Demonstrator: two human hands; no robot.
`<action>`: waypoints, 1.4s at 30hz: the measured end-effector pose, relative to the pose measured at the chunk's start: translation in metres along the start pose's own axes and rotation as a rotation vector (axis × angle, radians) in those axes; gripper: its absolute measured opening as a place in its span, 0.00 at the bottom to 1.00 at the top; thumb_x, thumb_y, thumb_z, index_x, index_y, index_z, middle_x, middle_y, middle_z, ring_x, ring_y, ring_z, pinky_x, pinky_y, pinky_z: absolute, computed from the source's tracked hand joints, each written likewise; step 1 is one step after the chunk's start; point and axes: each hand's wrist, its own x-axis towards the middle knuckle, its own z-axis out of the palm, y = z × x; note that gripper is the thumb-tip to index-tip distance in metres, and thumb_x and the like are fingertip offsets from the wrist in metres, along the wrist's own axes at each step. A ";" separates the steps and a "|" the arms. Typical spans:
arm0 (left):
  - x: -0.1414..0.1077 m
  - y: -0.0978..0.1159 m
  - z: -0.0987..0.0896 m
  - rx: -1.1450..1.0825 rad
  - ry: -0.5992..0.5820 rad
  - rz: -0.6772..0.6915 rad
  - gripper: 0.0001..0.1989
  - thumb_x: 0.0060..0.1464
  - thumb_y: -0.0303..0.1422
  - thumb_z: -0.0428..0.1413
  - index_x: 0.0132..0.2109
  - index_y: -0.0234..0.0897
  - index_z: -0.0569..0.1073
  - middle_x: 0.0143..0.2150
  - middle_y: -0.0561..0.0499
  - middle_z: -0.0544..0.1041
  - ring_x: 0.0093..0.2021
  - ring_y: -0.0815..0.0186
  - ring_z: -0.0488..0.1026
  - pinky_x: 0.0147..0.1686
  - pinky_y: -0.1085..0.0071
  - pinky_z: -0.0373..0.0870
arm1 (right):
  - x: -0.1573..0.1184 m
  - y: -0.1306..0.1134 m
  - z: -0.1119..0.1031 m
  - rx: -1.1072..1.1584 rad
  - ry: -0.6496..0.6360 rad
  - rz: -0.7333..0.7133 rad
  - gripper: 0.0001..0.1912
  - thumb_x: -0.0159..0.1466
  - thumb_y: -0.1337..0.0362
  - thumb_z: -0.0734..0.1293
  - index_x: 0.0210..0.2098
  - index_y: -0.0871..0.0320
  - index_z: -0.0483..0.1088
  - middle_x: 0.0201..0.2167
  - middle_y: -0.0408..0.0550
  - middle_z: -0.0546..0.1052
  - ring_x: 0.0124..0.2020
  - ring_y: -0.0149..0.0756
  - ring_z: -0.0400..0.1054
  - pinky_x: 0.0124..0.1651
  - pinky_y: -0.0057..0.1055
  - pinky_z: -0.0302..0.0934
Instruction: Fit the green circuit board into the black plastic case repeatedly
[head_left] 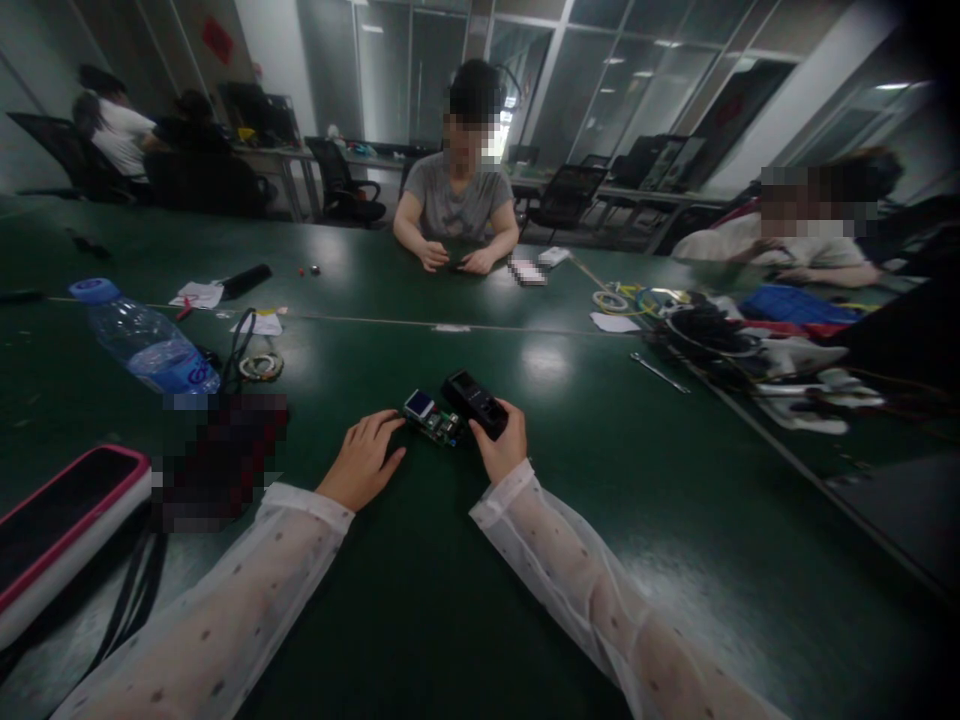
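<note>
A small green circuit board (pixel 435 420) with a little screen lies on the dark green table (pixel 420 620) in front of me. Just left of it, my left hand (pixel 365 455) rests with its fingers apart, the fingertips by the board's left end; nothing is in it. My right hand (pixel 501 440) grips the lower end of a black handheld case (pixel 471 396) between thumb and fingers. The case is tilted beside the board's right end, and part of it is hidden by the fingers.
On the left are a water bottle (pixel 154 345), a pink-edged white device (pixel 71 530) and black cords (pixel 135 590). A metal wrench (pixel 660 372) and a pile of cables (pixel 720 335) lie to the right. A person in grey (pixel 459 205) sits opposite.
</note>
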 end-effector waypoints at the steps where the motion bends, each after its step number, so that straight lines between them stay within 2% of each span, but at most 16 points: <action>1: 0.000 0.000 0.000 0.006 -0.006 0.001 0.19 0.62 0.36 0.47 0.59 0.41 0.59 0.60 0.43 0.61 0.61 0.54 0.58 0.55 0.51 0.61 | 0.000 0.001 0.000 -0.012 -0.008 -0.007 0.23 0.55 0.63 0.68 0.49 0.61 0.62 0.45 0.56 0.67 0.48 0.47 0.63 0.53 0.50 0.60; 14: 0.000 0.001 0.000 0.029 -0.026 0.005 0.19 0.63 0.35 0.46 0.60 0.43 0.59 0.59 0.45 0.62 0.60 0.55 0.58 0.55 0.51 0.60 | -0.002 -0.009 -0.003 -0.129 -0.009 -0.045 0.26 0.55 0.61 0.68 0.51 0.61 0.60 0.46 0.57 0.65 0.49 0.48 0.60 0.52 0.49 0.58; 32: 0.001 0.002 0.000 0.094 -0.035 0.022 0.21 0.63 0.35 0.45 0.63 0.48 0.57 0.60 0.45 0.61 0.60 0.53 0.58 0.54 0.50 0.61 | -0.002 -0.011 -0.005 -0.095 -0.028 -0.049 0.26 0.55 0.61 0.68 0.51 0.59 0.60 0.47 0.56 0.65 0.49 0.48 0.60 0.52 0.49 0.58; 42: 0.002 0.005 -0.002 0.096 -0.058 0.006 0.22 0.63 0.36 0.45 0.63 0.47 0.57 0.60 0.45 0.62 0.60 0.53 0.58 0.54 0.50 0.61 | -0.002 -0.014 -0.006 -0.103 -0.030 -0.029 0.28 0.54 0.60 0.70 0.51 0.60 0.60 0.47 0.56 0.65 0.49 0.48 0.59 0.53 0.48 0.58</action>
